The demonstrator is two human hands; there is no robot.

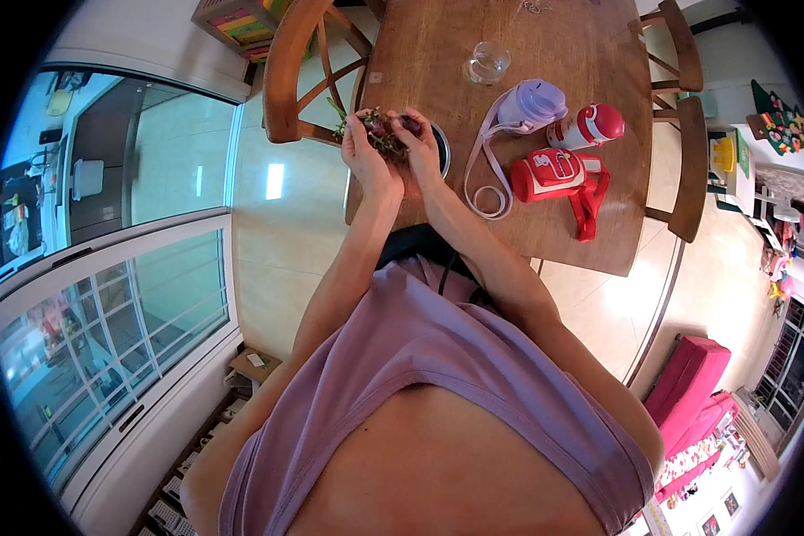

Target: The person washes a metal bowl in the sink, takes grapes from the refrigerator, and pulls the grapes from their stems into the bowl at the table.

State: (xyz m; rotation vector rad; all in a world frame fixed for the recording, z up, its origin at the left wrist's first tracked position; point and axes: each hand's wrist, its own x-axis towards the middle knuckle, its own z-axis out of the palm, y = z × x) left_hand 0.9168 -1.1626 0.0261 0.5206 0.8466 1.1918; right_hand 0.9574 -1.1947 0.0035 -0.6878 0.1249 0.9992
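Note:
Both my hands are raised together over the near left edge of the wooden table (589,80). Between them is a bunch of dark reddish fruit with green and brown stems (379,129). My left hand (366,161) has its fingers wrapped round the stem side of the bunch. The fingers of my right hand (422,147) are closed on its right part, where dark round fruit shows. Just right of my right hand, partly hidden by it, is the rim of a round bowl (446,152).
A clear glass (488,64), a lilac bottle (531,105) with a strap, a red and white bottle (588,127) and a red pouch (549,174) stand or lie on the table. Wooden chairs (281,80) flank it. A glass sliding door (151,170) is at left.

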